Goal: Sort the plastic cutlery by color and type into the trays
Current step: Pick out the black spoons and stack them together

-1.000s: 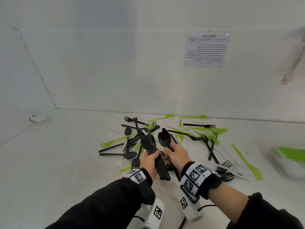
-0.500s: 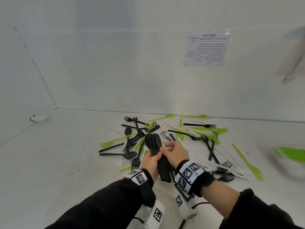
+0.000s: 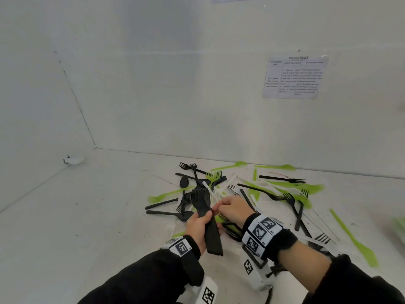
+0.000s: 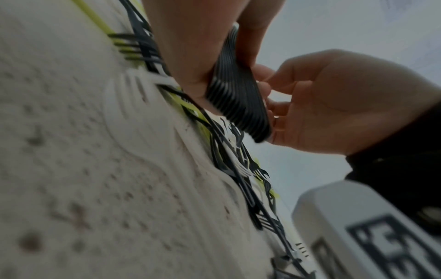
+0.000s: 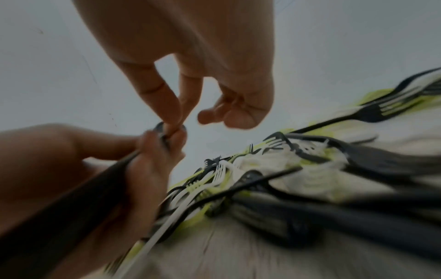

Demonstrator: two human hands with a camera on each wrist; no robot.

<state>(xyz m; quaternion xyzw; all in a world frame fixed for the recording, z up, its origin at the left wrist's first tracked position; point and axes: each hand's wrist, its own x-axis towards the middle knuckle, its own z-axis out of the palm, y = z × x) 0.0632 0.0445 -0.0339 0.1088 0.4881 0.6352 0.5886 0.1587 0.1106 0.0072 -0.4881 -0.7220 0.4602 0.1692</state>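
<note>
At the bottom of the head view, both forearms are being cut off by the frame edge, and the black sleeves (image 3: 140, 279) are being crossed by white wrist bands printed with square black markers (image 3: 260, 232). Just above them, at lower centre, a thick nested stack of black plastic spoons (image 3: 207, 222) is being gripped by the left hand (image 3: 198, 226), fingers curled round the flat, ribbed handles; the glossy oval bowls are being held tilted up over the pile. In the left wrist view the stack's layered edges (image 4: 238, 98) are being shown as thin parallel ridges, though much of that picture is being blurred. The right hand (image 3: 233, 209) is being kept just beside the stack, its thumb and forefinger closed at the stack's neck; the fingertips (image 5: 173, 120) are being pressed there in the right wrist view, but whether a single spoon is being pinched cannot be told. The lower fingers are being hidden by the stack.

Beyond the hands, at centre and right, a tangled heap of loose black, white and lime-green plastic forks, spoons and knives (image 3: 274, 194) is being spread over the rough white table surface (image 3: 76, 216); the white pieces are being nearly lost against it. At the right edge, a blurred green shape (image 3: 400, 224) is being cropped and cannot be identified. On the far white wall, upper right, a printed paper sheet (image 3: 294, 76) is being displayed, its small text illegible.
</note>
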